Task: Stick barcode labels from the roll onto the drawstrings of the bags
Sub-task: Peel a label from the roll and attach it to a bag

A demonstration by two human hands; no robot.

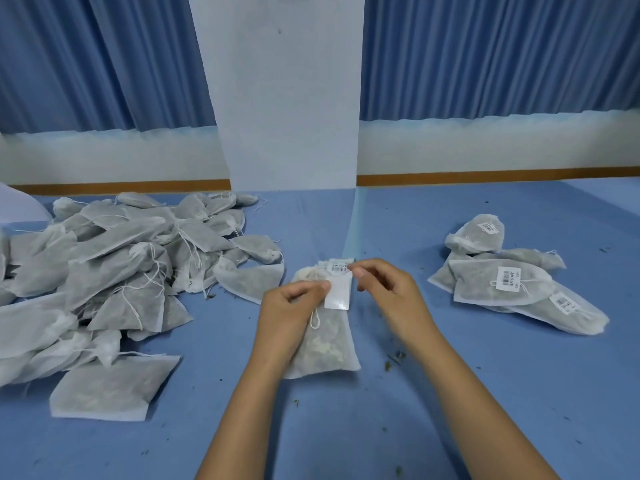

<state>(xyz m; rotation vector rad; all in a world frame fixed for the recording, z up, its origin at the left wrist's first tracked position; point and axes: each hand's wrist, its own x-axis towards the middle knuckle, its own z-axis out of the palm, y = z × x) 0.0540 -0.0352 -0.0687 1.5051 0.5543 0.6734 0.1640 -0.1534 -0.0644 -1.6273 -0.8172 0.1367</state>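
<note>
Looking down from my head, I see a blue table [450,393] with lots of small bags on it.

One bag [327,351] lies flat right in front of me, between my two arms. Its bunched top points away from me. It is thin and white, and I can see bits of dried stuff inside.

My left hand [294,306] rests on the top part of this bag. The fingers are curled in, and the thumb and first finger pinch the left edge of a white label [338,289]. A loop of the drawstring [314,320] hangs out just under this hand. I cannot tell if the string is in the pinch too.

My right hand [388,292] is curled as well. Its thumb and fingertip pinch the top right corner of the same label, next to the black barcode lines. So both hands hold the label over the top of the bag, with the barcode end far from me and the plain white end near me.

On my left is a big messy heap of bags [114,271] with loose strings. On my right, well apart, is a small stack of bags [502,289], and these have barcode stickers [507,278] on them.

Little green crumbs [394,358] lie on the table (some just beside my right wrist). Behind the table stand a white post [291,98] and blue curtains [104,64].
</note>
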